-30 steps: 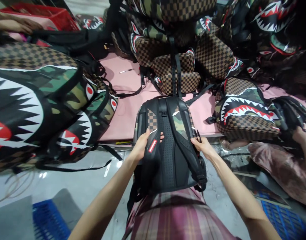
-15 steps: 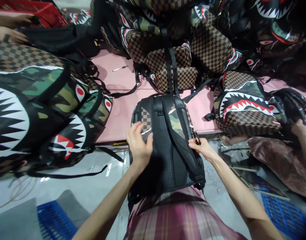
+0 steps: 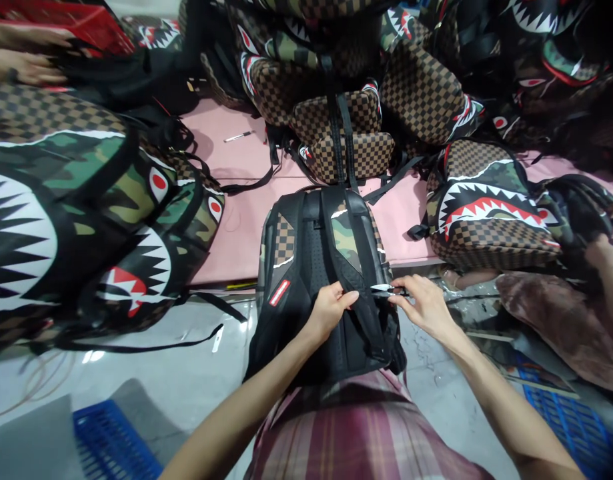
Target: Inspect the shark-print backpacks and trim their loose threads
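Note:
A black backpack (image 3: 316, 340) with checkered and camouflage panels lies back side up before me, its near end against my body. My left hand (image 3: 330, 308) is closed on the edge of the right shoulder strap (image 3: 362, 293), thumb and fingers pinched together. In my right hand (image 3: 422, 303) is a small pair of thread snips (image 3: 383, 289), blades pointing left at that strap. Whether the blades touch the strap I cannot tell. The left shoulder strap, with a red label (image 3: 279, 293), lies along the backpack's left side.
The pink table (image 3: 236, 247) carries a pen (image 3: 239, 136) and several checkered backpacks (image 3: 361, 157). Large shark-mouth backpacks (image 3: 136, 280) stand at left, another (image 3: 496, 213) at right. Other people's hands (image 3: 23, 67) work at both sides. Blue crates (image 3: 116, 440) sit on the floor.
My left hand has moved right and down from the backpack's left side to the right strap. The left strap now lies flat with its label showing. The snips now point left across the right strap.

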`<state>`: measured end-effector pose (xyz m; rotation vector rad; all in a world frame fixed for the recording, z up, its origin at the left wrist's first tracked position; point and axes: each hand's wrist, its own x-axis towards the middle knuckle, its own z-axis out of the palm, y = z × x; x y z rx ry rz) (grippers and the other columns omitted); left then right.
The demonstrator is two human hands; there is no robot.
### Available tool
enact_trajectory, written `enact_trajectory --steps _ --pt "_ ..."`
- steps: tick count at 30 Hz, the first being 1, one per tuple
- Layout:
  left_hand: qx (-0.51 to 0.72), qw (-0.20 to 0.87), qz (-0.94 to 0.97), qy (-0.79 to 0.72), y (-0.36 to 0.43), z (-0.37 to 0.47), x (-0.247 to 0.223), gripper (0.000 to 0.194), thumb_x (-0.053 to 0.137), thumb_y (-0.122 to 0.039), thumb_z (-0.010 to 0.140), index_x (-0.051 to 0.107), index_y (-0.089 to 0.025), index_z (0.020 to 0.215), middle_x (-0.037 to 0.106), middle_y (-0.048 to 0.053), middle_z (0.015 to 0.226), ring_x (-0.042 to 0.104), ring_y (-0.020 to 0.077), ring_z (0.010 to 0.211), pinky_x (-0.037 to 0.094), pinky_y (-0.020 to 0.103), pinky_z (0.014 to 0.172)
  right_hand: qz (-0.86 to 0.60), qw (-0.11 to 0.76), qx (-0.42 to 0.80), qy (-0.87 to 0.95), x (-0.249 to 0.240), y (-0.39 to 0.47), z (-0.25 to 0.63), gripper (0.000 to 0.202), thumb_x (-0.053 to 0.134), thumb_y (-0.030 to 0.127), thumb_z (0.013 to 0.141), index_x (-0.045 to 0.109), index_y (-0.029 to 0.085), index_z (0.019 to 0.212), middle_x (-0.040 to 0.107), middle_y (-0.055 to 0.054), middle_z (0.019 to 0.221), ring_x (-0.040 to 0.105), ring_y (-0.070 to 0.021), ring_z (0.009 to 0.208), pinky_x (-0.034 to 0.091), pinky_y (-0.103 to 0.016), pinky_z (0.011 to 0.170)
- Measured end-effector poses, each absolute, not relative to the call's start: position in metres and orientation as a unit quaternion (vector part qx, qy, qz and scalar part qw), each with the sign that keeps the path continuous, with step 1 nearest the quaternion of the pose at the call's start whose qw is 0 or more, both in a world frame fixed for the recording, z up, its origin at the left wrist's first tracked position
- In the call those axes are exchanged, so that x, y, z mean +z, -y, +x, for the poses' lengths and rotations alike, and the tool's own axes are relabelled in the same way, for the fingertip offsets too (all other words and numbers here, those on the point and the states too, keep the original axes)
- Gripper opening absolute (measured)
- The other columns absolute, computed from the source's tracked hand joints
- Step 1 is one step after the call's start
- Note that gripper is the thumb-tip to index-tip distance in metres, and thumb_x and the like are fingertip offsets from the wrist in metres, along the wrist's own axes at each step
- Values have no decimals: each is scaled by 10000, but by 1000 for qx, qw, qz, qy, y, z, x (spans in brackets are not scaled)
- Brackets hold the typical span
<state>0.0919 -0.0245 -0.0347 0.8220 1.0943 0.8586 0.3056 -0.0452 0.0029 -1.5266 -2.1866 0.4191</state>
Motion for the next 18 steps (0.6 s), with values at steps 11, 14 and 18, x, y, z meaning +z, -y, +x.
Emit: enact_trajectory --steps 11,14,18 --pt "377 678 381 -503 22 91 -30 242 682 -318 580 628 -117 704 604 8 616 516 110 560 400 221 527 -458 258 89 846 -2 37 302 155 550 299 871 617 161 850 666 -21 765 506 -132 669 313 -283 653" --pt "376 674 386 -504 21 91 -31 239 692 -326 576 615 -123 676 592 2 597 514 108 550 402 218 518 -465 262 95 840 -1 39 303 156 558 300 866 617 155 860 671 -34 791 515 -135 688 313 -284 659" --pt "373 672 386 -510 22 93 -33 243 690 -335 575 595 -124 650 575 -3 578 503 101 533 402 214 513 -479 257 141 827 -1 39 305 146 562 292 860 636 166 851 668 -40 789 521 -145 699 321 -297 683"
